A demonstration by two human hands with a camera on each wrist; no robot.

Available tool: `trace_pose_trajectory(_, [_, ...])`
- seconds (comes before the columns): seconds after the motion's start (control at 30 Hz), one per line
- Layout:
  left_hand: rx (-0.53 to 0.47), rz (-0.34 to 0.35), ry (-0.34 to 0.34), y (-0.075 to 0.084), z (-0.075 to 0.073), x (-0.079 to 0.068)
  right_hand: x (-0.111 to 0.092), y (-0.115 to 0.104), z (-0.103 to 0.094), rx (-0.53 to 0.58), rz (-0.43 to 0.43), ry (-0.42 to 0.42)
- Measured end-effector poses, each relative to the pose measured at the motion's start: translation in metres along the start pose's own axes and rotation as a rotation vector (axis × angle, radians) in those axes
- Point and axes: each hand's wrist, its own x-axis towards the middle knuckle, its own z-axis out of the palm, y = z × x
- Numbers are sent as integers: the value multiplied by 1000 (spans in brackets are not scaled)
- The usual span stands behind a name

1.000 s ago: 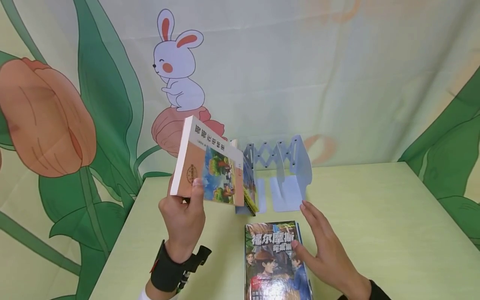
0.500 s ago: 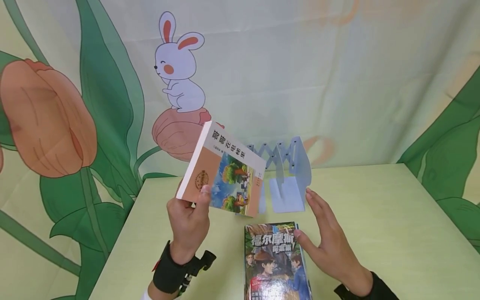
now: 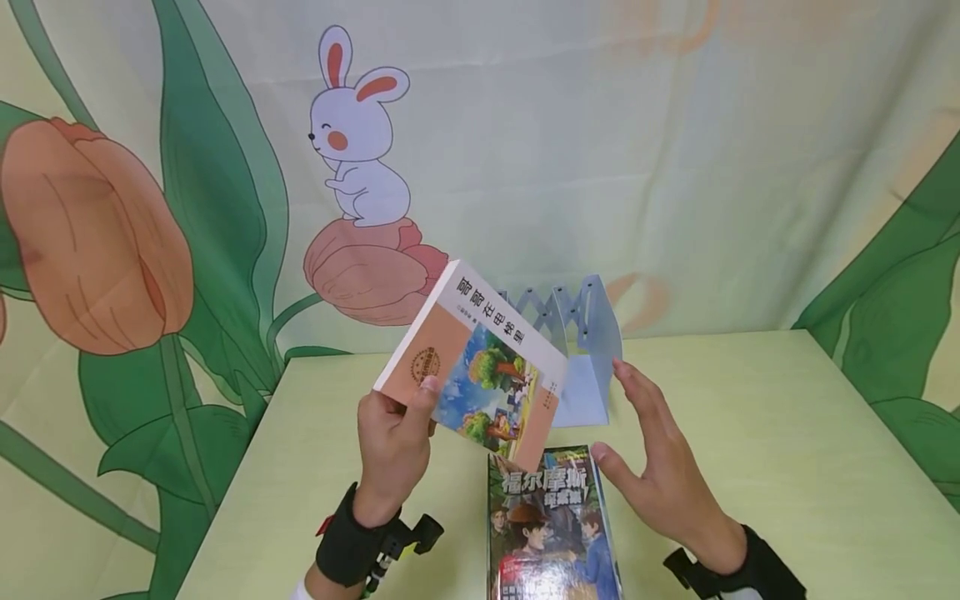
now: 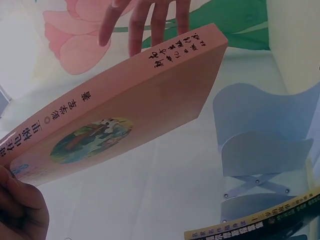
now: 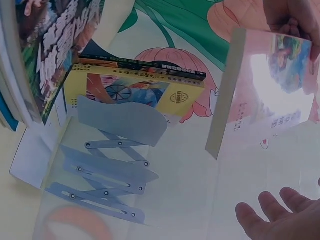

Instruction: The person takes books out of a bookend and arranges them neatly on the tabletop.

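Observation:
My left hand (image 3: 397,446) grips a paperback book (image 3: 487,367) by its lower left corner, thumb on the cover. The book is tilted in the air, with a peach and white cover and a picture of trees; its pink spine shows in the left wrist view. My right hand (image 3: 663,467) is held with fingers extended, apart from the held book, its thumb near the top right corner of a comic-style book (image 3: 551,533) lying on the table. Behind the held book stands a light blue expandable bookend rack (image 3: 600,333), partly hidden in the head view.
In the right wrist view, several upright books (image 5: 135,90), one with a yellow cover, stand in an end section of the rack. A pale green table (image 3: 750,433) spreads out on both sides, with a printed cloth backdrop (image 3: 675,167) behind it.
My left hand has carried the paperback to the right and slightly down, so it now overlaps the rack and the lying book's top edge. My right hand has risen slightly.

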Motion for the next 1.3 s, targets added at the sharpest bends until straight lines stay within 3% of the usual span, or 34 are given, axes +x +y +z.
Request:
trace_pose_trajectory(0.23, [18,-173,-28,-5,2,-1,4,0,0,73,-4,-5])
trace_pose_trajectory(0.47, [-88,-297,-105,-10,1,-1,8,2,1,109,69,-39])
trace_pose_trajectory(0.8, [-176,-347,-246,-16,4,-4,9,6,5,212,118,-123])
trace_pose_trajectory(0.97, [-207,-381,-305,-20,7,-6,5,7,7,353,195,-202])
trace_pose_trajectory(1.1, [-230,-403,-327,-23,9,-8,3,4,8,476,267,-236])
trace_pose_trajectory(1.3, [-272,-430,-350,-24,10,-10,1,5,12,506,348,-230])
